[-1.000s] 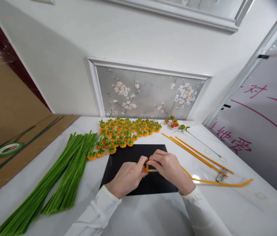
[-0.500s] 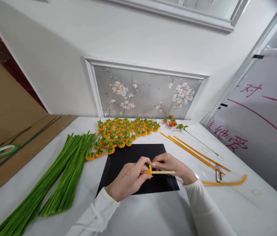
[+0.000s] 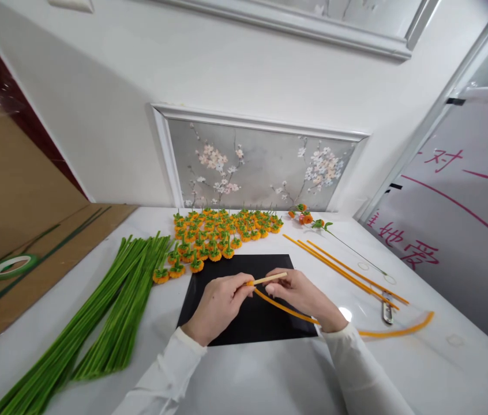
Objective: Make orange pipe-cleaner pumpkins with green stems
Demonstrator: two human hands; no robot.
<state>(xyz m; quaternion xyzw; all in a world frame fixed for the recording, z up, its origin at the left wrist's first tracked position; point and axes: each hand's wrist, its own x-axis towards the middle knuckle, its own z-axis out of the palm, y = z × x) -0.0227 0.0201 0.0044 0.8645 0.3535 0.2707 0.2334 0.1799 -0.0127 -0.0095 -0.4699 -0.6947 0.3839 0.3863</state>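
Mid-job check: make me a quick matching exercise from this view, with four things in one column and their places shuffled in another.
Things
1. green pipe cleaners
2. wooden stick
3. black mat
4. green tape roll

Places
A. on the brown cardboard
B. held in the left hand
C. on the white table, left of the mat
D. below both hands

Pairs: 1-C, 2-B, 3-D, 4-A

The left hand (image 3: 218, 302) is hiding one end of the pale stick (image 3: 272, 278); whether the right hand (image 3: 300, 295) is touching the other is escaping view. The right sleeve (image 3: 354, 363) is covering a stretch of the orange strip (image 3: 287, 310). Left of the hands, green stems (image 3: 97, 311) are running off the bottom edge.
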